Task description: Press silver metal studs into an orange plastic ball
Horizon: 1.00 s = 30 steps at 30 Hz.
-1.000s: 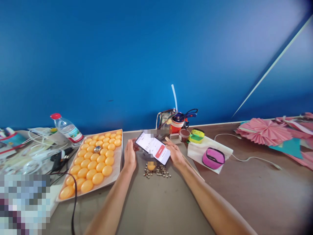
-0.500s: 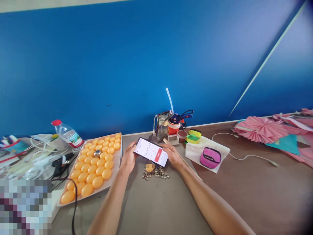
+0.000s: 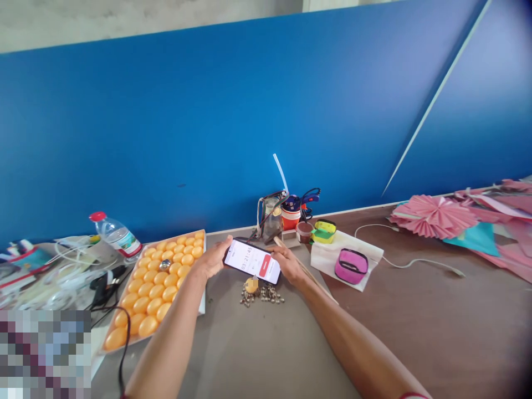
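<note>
R grip (image 3: 288,265) is closed on the phone (image 3: 252,262), near its 3 o'clock end. L grip (image 3: 211,262) is by the 9 o'clock end, fingers at the edge; can't tell if it's holding tight or just touching. So the phone is btwn the 2 hands, screen up & a bit tipped, w/ big nums & a red btn. A thin wood stick (image 3: 313,277) goes from R grip out to 4 o'clock; can't tell if R grip has it too.

At 6 o'clock from the phone, v. near: an orange ball (image 3: 250,285), partly blurred, & a pile of tiny shiny beads (image 3: 270,294) on the grey surface (image 3: 257,349).

At 9 o'clock, past L grip, a tray (image 3: 202,306) has rows of orange balls (image 3: 157,291), w/ 1 silver ball (image 3: 164,265) on top. A clear bottle (image 3: 122,242) w/ a red cap is at the tray's 11 o'clock.

Abt 2 o'clock from the phone: a red cup (image 3: 291,218), a small brown tub (image 3: 305,233), then a yellow & green band (image 3: 324,231). At 3 o'clock, a purple case (image 3: 351,267) is on a white sheet (image 3: 326,256). Far off, btwn 2 & 3: a pink paper fan (image 3: 436,217). Blue wall (image 3: 187,122) at 12.
</note>
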Tool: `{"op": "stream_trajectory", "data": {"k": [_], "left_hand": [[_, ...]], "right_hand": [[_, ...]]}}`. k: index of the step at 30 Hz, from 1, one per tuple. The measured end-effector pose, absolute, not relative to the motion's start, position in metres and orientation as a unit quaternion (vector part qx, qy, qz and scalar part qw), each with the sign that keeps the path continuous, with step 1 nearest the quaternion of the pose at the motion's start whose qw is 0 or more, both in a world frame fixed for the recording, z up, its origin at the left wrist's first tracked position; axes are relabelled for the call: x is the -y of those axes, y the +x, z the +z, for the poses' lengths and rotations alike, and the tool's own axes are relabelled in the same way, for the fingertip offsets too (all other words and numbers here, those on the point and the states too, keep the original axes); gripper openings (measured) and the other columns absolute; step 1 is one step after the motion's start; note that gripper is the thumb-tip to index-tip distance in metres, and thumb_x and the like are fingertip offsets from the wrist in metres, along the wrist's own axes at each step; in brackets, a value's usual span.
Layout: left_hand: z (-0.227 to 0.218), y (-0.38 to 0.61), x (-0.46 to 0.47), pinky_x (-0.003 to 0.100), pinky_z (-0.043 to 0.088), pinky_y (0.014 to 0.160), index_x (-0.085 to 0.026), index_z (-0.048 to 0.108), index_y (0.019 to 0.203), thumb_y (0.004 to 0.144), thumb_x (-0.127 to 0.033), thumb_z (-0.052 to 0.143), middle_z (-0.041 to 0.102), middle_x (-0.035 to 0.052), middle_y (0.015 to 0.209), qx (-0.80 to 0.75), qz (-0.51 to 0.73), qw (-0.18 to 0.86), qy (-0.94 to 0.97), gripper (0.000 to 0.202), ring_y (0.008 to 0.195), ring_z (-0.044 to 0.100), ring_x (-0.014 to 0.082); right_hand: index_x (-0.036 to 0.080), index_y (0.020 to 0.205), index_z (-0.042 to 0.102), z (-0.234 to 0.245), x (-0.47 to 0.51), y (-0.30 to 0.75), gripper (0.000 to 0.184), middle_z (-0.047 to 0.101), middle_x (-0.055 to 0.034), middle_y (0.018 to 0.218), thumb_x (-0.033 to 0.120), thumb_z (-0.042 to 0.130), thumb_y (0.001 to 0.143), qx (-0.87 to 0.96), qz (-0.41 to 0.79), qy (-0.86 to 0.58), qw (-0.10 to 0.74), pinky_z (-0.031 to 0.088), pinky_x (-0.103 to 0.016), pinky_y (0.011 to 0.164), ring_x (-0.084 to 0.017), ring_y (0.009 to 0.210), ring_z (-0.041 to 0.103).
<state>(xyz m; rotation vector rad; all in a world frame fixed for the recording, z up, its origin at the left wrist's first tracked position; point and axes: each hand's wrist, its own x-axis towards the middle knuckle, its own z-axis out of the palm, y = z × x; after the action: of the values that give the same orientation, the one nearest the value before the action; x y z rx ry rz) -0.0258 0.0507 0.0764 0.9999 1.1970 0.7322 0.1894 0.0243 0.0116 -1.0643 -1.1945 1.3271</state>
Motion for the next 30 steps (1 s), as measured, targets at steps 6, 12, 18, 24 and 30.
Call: {"op": "stream_trajectory", "data": {"k": [6,12,18,24,30], "left_hand": [[0.083,-0.026,-0.051,0.041,0.052,0.063,-0.011,0.062,0.101,0.076,-0.064,0.045,0.069,0.0188,0.089,-0.530,0.251,0.673,0.450,0.061,0.086,0.065,0.0320],[0.077,-0.029,-0.049,0.040,0.054,0.059,-0.011,0.059,0.103,0.078,-0.058,0.047,0.070,0.0178,0.086,-0.549,0.265,0.674,0.417,0.055,0.077,0.066,0.0293],[0.061,-0.030,-0.057,0.038,0.055,0.056,-0.012,0.057,0.103,0.081,-0.050,0.049,0.069,0.0155,0.084,-0.560,0.357,0.661,0.350,0.045,0.072,0.067,0.0264],[0.059,-0.046,-0.083,0.038,0.055,0.062,-0.015,0.052,0.104,0.083,-0.048,0.046,0.068,0.0129,0.095,-0.532,0.523,0.591,0.306,0.039,0.082,0.066,0.0245],[0.052,-0.060,-0.112,0.037,0.055,0.063,-0.017,0.047,0.105,0.084,-0.049,0.042,0.066,0.0144,0.103,-0.585,0.581,0.495,0.274,0.039,0.089,0.065,0.0253]], "right_hand": [[0.014,0.084,0.067,0.008,-0.026,0.191,0.028,0.053,0.0017,0.053,0.028,0.046,0.070,0.549,0.510,-0.434,0.500,0.031,-0.023,0.044,-0.010,0.045,0.041],[0.015,0.080,0.068,0.010,-0.025,0.188,0.027,0.063,-0.0015,0.072,0.023,0.045,0.070,0.610,0.448,-0.413,0.507,0.041,-0.025,0.056,-0.014,0.061,0.052],[0.017,0.097,0.063,0.010,-0.030,0.193,0.032,0.064,-0.0052,0.088,0.034,0.052,0.073,0.493,0.436,-0.415,0.628,0.045,-0.029,0.068,-0.018,0.076,0.056],[0.016,0.102,0.059,0.001,-0.036,0.195,0.039,0.061,-0.0062,0.087,0.043,0.052,0.076,0.441,0.440,-0.409,0.667,0.046,-0.034,0.074,-0.017,0.072,0.057],[0.015,0.106,0.056,-0.007,-0.033,0.185,0.047,0.059,-0.0079,0.090,0.050,0.052,0.076,0.467,0.459,-0.392,0.647,0.046,-0.035,0.075,-0.019,0.077,0.055]]}}
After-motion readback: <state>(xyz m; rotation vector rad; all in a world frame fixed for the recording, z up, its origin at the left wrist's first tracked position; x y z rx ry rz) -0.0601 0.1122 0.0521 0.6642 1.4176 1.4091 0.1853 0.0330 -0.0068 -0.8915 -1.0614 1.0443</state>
